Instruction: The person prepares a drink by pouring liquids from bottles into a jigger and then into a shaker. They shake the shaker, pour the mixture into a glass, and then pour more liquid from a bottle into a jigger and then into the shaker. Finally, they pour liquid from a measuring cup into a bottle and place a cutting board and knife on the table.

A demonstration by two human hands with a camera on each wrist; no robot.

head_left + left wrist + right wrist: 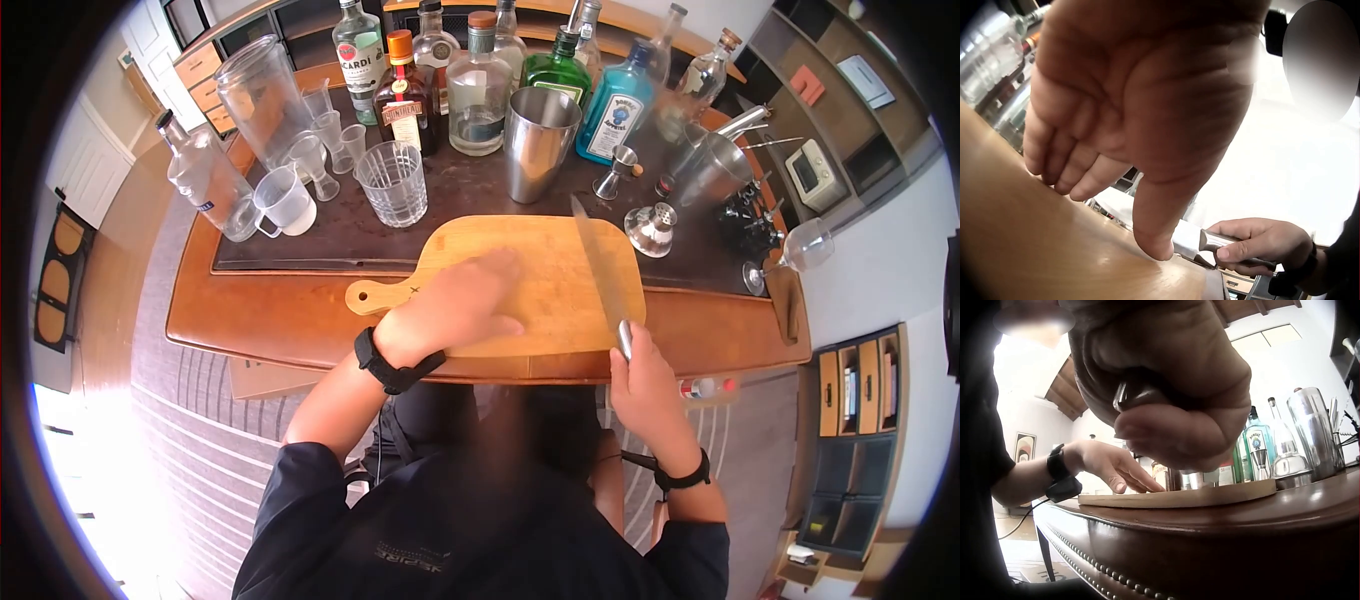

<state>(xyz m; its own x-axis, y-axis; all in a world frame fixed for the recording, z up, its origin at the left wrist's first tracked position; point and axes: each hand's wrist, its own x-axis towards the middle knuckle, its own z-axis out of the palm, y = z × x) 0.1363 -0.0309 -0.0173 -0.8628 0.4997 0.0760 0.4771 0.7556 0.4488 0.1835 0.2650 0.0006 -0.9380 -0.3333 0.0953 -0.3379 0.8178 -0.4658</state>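
A wooden cutting board point(540, 240) with a holed handle lies at the front of the table. My left hand point(450, 305) is over its left half, palm down. In the left wrist view the fingertips point(1082, 187) come right down to the board, with no thing under the palm. My right hand point(648, 385) grips the metal handle of a large kitchen knife point(602, 268) at the board's front right edge. Its long blade points away from me across the right part of the board. From the right wrist view, only the handle's end point(1138, 394) shows in the curled fingers.
Behind the board stand a steel shaker tin point(540, 150), a cut-glass tumbler point(391, 190), a jigger point(615, 172), a strainer top point(652, 230) and several liquor bottles. A plastic measuring cup point(287, 200) is at left. A stemmed glass point(805, 247) lies by the right edge.
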